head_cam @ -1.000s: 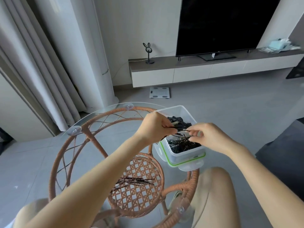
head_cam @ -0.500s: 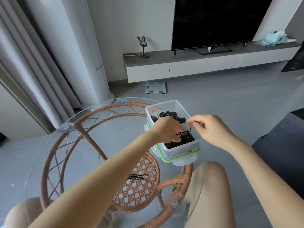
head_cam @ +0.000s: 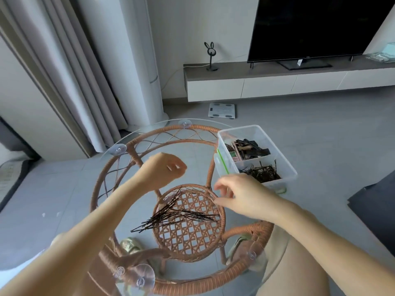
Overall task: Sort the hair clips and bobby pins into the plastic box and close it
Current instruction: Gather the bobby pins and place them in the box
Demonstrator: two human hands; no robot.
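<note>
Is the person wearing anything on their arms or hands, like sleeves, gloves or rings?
No. Both forearms are bare all the way to the bottom of the picture, with no sleeves showing. The left hand and the right hand have no gloves, and no watch or bracelet sits on either wrist. The fingers are a bit blurred, so small rings cannot be ruled out.

Television (head_cam: 316, 26) on a low cabinet (head_cam: 277, 82), scale (head_cam: 222, 110) on floor
</note>
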